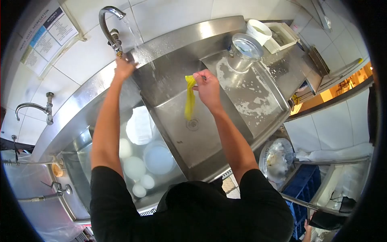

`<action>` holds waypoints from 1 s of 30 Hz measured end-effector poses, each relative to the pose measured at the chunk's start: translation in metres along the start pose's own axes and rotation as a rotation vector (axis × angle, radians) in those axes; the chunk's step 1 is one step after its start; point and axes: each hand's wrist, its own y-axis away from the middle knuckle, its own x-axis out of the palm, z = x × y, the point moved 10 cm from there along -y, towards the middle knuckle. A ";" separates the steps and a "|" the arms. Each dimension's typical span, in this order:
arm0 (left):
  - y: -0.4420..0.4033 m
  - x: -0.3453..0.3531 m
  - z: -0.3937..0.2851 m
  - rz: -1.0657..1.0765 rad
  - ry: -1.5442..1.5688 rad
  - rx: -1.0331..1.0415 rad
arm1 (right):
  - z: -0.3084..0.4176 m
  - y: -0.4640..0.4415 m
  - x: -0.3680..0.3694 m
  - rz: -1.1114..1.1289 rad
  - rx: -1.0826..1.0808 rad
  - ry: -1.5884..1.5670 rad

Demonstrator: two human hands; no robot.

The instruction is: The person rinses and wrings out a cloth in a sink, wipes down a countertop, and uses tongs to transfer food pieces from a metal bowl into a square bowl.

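1. Yellow strip (190, 101): we see it hanging limp from the right hand, over the middle sink basin (205, 143), its lower end in line with the drain (192, 124) (whether it touches the steel there, we cannot tell).
2. The right hand (206, 85) is clamped on the strip's upper end, thumb and fingers pressed together.
3. The left hand (125, 67) reaches to the base of the gooseneck tap (105, 29). It is blurred, so we cannot tell whether its fingers are apart or closed on the fitting.
4. Water (131, 29) runs from that tap's spout, close to the tiled wall.
5. In the basin to the left we find round white containers (134, 168), a larger bluish round one (158, 158) and a bright white item (139, 126) (its shape is washed out by glare).
6. On the right, the drainboard (258, 90) carries patches of suds, and a metal pot (238, 63) stands near its back edge.
7. Behind the pot we see a white bucket (258, 33), just beside a white rectangular tub (296, 39).
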 end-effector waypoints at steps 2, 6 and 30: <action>0.075 0.043 -0.056 0.272 -0.178 -0.125 | 0.019 0.009 0.003 0.032 -0.006 -0.103; 0.164 0.219 -0.066 0.447 0.019 0.239 | 0.067 0.030 -0.010 0.068 -0.036 -0.302; 0.275 0.198 -0.113 0.461 0.567 -0.040 | -0.099 0.103 -0.009 0.334 -0.253 0.290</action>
